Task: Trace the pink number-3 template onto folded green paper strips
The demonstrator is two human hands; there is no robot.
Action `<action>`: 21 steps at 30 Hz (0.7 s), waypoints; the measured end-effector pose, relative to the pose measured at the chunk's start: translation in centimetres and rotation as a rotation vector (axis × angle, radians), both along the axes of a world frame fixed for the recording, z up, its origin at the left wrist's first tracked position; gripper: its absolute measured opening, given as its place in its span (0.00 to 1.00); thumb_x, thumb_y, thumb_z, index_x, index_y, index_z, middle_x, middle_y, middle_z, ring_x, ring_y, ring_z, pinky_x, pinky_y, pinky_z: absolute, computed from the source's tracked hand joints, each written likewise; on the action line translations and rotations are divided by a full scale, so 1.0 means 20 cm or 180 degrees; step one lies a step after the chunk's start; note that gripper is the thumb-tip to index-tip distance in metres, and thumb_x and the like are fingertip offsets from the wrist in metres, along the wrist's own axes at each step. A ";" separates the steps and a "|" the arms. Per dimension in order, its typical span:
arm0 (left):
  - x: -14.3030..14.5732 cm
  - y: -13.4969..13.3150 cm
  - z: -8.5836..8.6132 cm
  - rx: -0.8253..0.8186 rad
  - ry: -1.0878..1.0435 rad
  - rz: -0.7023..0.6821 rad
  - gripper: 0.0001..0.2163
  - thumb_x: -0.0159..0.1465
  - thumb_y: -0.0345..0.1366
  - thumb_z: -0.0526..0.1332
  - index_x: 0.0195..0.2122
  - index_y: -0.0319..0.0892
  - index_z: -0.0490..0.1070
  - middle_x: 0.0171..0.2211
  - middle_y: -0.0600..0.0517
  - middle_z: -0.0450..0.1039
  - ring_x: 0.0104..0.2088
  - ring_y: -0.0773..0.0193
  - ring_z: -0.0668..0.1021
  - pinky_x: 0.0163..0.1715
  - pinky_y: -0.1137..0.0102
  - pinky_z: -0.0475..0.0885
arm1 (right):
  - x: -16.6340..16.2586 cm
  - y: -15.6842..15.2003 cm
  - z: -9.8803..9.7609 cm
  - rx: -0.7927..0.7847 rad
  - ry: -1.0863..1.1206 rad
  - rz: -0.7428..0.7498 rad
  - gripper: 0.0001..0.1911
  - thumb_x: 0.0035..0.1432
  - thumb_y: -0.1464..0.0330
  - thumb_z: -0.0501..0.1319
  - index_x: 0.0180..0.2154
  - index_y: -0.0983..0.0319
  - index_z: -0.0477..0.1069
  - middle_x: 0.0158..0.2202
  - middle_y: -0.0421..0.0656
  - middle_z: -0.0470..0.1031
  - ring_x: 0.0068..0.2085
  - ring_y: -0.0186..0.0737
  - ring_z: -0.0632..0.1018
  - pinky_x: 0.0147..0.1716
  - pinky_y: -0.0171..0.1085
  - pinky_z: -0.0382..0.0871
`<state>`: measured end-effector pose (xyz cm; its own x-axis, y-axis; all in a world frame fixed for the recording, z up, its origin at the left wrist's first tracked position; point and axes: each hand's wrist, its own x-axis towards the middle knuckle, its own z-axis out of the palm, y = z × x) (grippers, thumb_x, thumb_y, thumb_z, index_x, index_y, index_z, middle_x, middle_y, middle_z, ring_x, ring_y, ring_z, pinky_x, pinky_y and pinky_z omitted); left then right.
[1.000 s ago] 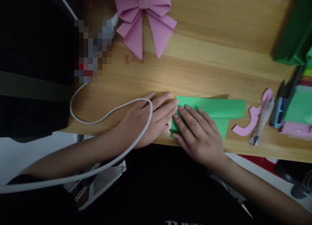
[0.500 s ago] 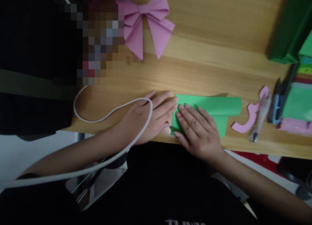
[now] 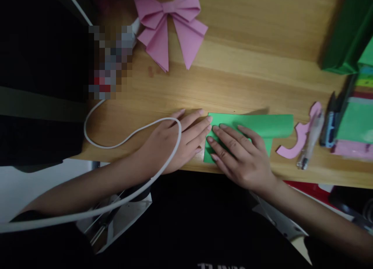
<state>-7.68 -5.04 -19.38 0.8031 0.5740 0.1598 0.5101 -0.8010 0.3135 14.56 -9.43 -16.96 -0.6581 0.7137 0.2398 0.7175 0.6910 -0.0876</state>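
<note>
1. Paper lay nearest the person: a folded green paper sheet (image 3: 274, 125) sat at the near edge of the pale wooden counter (image 3: 247, 67), its upper flap reaching further right than the layer beneath.
2. The right hand (image 3: 241, 156) lay flat on the sheet's left half. Its grip was open, with the fingers spread and pressed down, apparently to pin the layers flat.
3. The left hand (image 3: 175, 144) rested palm down on the counter just beside the sheet. Its grip was likewise open and held nothing, and the fingertips touched the sheet's left edge as if to square it.
4. A white cable (image 3: 131, 135) looped over the left wrist and across the counter.
5. A curved pink paper scrap (image 3: 288, 150) and a clear pen (image 3: 311, 142) lay just right of the sheet, within easy reach. A stack of coloured paper sheets (image 3: 354, 123) sat beyond them.
6. A folded pink paper bow (image 3: 170, 24) lay well apart at the far side, clear of both hands.
</note>
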 end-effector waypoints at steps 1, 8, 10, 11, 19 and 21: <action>0.00 0.00 0.00 0.0008 0.0017 -0.0002 0.18 0.74 0.36 0.47 0.60 0.35 0.67 0.61 0.46 0.69 0.64 0.54 0.67 0.65 0.56 0.60 | 0.00 0.01 0.01 -0.0009 -0.0017 0.0023 0.14 0.63 0.69 0.62 0.48 0.67 0.76 0.50 0.53 0.80 0.52 0.48 0.80 0.50 0.48 0.74; 0.00 0.01 0.04 -0.0063 0.0133 -0.0010 0.19 0.75 0.35 0.45 0.60 0.33 0.66 0.62 0.48 0.68 0.64 0.54 0.67 0.67 0.57 0.60 | 0.01 0.01 0.01 0.0046 -0.0120 0.0041 0.13 0.66 0.67 0.59 0.49 0.65 0.76 0.51 0.48 0.80 0.52 0.45 0.80 0.51 0.47 0.74; 0.00 0.01 0.05 -0.0037 0.0128 -0.0089 0.19 0.74 0.35 0.46 0.59 0.33 0.67 0.62 0.45 0.68 0.64 0.52 0.67 0.65 0.56 0.63 | 0.01 -0.01 -0.01 0.0026 -0.0040 -0.0004 0.15 0.65 0.67 0.59 0.50 0.68 0.75 0.52 0.49 0.79 0.53 0.46 0.79 0.53 0.47 0.73; -0.01 0.01 0.05 -0.0009 0.0097 -0.0156 0.18 0.73 0.34 0.48 0.59 0.33 0.68 0.62 0.43 0.68 0.64 0.50 0.67 0.64 0.54 0.64 | 0.01 -0.03 -0.02 0.0019 0.0004 -0.0044 0.15 0.65 0.67 0.60 0.50 0.69 0.74 0.52 0.51 0.79 0.54 0.47 0.79 0.53 0.48 0.73; -0.04 0.04 0.06 -0.0273 0.0087 -0.0378 0.13 0.71 0.33 0.52 0.51 0.41 0.72 0.64 0.39 0.63 0.66 0.43 0.64 0.58 0.48 0.68 | -0.04 -0.08 -0.05 -0.0002 0.0056 -0.0377 0.21 0.67 0.62 0.57 0.53 0.71 0.72 0.54 0.54 0.77 0.56 0.48 0.77 0.56 0.50 0.69; -0.05 0.04 0.07 -0.0259 0.0182 -0.0531 0.13 0.71 0.34 0.53 0.52 0.40 0.71 0.65 0.38 0.61 0.67 0.40 0.62 0.57 0.47 0.68 | -0.05 -0.08 -0.05 -0.0005 0.0038 -0.0381 0.21 0.67 0.62 0.57 0.53 0.71 0.72 0.54 0.54 0.77 0.56 0.48 0.77 0.56 0.50 0.69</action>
<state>-8.72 -4.19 -18.01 0.8947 0.4413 0.0695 0.3912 -0.8491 0.3550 13.64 -11.12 -17.90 -0.5652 0.7874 0.2459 0.7937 0.6003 -0.0978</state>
